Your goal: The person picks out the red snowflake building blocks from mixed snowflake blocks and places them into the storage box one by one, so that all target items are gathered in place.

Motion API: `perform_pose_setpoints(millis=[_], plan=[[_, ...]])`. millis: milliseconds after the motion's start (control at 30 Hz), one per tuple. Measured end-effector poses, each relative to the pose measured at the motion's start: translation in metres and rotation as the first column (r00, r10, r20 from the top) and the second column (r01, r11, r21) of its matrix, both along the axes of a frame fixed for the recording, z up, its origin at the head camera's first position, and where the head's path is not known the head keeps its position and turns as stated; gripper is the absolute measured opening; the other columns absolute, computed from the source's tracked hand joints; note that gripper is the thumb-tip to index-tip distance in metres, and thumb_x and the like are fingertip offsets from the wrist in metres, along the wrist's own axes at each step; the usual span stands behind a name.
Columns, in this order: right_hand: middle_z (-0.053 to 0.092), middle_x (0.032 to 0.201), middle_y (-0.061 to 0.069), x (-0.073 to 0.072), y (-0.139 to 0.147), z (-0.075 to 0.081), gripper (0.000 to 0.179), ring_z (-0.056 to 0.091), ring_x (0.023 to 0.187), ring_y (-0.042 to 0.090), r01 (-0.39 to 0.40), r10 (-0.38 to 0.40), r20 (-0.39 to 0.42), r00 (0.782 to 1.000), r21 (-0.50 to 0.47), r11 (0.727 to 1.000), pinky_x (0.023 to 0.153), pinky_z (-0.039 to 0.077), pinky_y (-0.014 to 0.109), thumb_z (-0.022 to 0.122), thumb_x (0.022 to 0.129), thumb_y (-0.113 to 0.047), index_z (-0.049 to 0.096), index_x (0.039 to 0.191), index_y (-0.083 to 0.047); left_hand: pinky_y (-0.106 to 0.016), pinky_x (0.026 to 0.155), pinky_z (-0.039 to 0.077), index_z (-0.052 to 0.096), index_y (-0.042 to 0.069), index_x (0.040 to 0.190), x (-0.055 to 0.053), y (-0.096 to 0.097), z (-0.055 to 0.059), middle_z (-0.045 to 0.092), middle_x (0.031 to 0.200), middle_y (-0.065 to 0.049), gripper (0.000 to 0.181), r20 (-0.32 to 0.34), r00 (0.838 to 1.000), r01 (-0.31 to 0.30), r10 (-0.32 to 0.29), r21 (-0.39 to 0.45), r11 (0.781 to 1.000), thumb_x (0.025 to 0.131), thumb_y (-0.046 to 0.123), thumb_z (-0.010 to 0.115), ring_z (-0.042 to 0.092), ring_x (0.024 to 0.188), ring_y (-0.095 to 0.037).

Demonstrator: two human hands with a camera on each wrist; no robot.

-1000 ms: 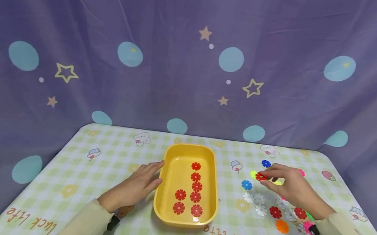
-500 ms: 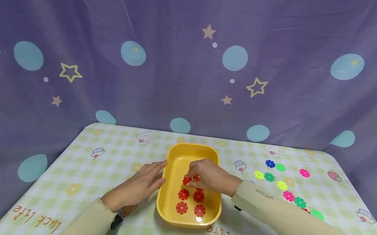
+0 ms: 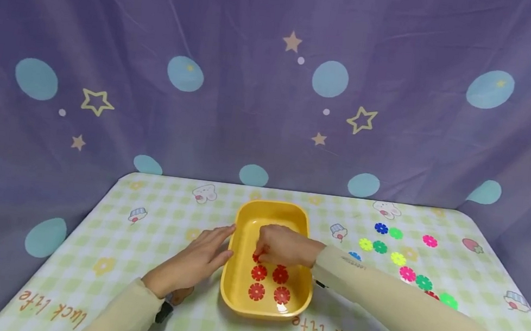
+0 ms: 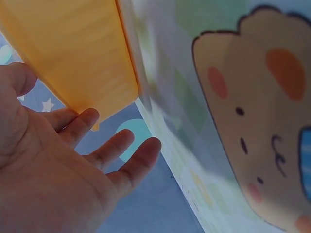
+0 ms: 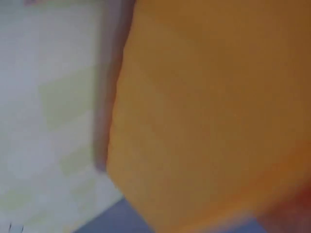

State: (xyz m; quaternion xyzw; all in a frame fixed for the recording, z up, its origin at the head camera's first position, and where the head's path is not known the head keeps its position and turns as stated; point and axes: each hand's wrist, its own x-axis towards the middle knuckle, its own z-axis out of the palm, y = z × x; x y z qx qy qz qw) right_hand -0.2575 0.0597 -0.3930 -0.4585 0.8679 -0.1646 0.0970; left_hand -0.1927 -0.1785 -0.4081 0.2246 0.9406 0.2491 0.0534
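Observation:
A yellow tray (image 3: 262,315) stands mid-table with several red snowflake discs (image 3: 256,292) laid flat inside. My right hand (image 3: 286,246) reaches over its right wall and pinches a red snowflake disc (image 3: 256,258) close over the tray floor, above the left column of discs. The hand covers part of the right column. At the tray's left side my left hand (image 3: 195,260) has its fingers spread and relaxed, fingertips at the rim. The left wrist view shows those fingers (image 4: 138,162) beside the tray's outer wall (image 4: 73,53). In the right wrist view the tray wall (image 5: 209,111) hides the pinch.
Loose snowflake discs in other colours lie to the right, among them a dark blue one (image 3: 381,228), a yellow one (image 3: 398,258) and a pink one (image 3: 430,241). My right sleeve (image 3: 393,292) hides others. A purple curtain (image 3: 230,129) hangs behind the checked tablecloth (image 3: 163,203).
My right hand has carried a red disc from the loose discs on the right into the tray, then lowered it slightly leftward. The left hand stays at the tray's rim.

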Motion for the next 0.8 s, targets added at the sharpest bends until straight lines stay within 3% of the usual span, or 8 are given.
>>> perform_pose_setpoints(millis=[200,333,467,600,800], plan=[[0.061,0.094,-0.001,0.003,0.044,0.036,0.012,0.057,0.084,0.016,0.055,-0.075,-0.120,0.990,-0.162,0.985,0.077,0.048,0.028,0.067,0.089,-0.015,0.073,0.098,-0.010,-0.047,0.108,0.024,0.022,0.019,0.152,0.002,-0.002,-0.001,0.025,0.153,0.004,0.059,0.010,1.000,-0.010,0.010,0.008,1.000,0.101,0.039,0.042,0.023,0.137,-0.017],[0.061,0.092,-0.006,0.007,0.097,0.049,0.011,0.056,0.080,0.009,0.142,-0.173,-0.164,0.971,-0.188,0.972,0.071,0.050,0.030,0.069,0.088,-0.015,0.074,0.097,-0.015,-0.048,0.108,0.024,0.022,0.016,0.152,0.004,-0.004,-0.001,0.025,0.153,0.002,0.059,0.007,1.000,0.000,0.000,0.026,1.000,0.101,0.038,0.043,0.023,0.137,-0.019],[0.061,0.090,-0.009,0.022,0.154,0.038,0.012,0.055,0.077,0.007,0.247,-0.261,-0.095,0.961,-0.142,0.959,0.068,0.050,0.030,0.073,0.084,-0.013,0.074,0.095,-0.017,-0.048,0.107,0.025,0.022,0.016,0.152,0.003,-0.003,-0.002,0.025,0.153,0.001,0.059,0.003,1.000,0.005,-0.005,0.029,1.000,0.101,0.037,0.044,0.024,0.137,-0.020],[0.060,0.091,-0.007,0.048,0.200,0.019,0.017,0.056,0.079,0.012,0.310,-0.309,0.017,0.951,-0.064,0.949,0.070,0.051,0.031,0.076,0.080,-0.009,0.072,0.095,-0.015,-0.049,0.107,0.025,0.022,0.015,0.152,0.001,-0.002,-0.002,0.025,0.153,-0.001,0.059,0.006,1.000,0.018,-0.018,0.028,0.999,0.101,0.037,0.043,0.023,0.137,-0.021],[0.058,0.089,-0.009,0.076,0.239,-0.007,0.022,0.050,0.074,0.011,0.377,-0.372,0.119,0.921,-0.024,0.926,0.064,0.046,0.026,0.080,0.076,-0.016,0.068,0.094,-0.019,-0.048,0.108,0.025,0.022,0.016,0.152,-0.001,0.002,-0.001,0.024,0.153,0.001,0.059,0.017,1.000,0.022,-0.022,0.022,1.000,0.101,0.037,0.043,0.022,0.138,-0.020]])
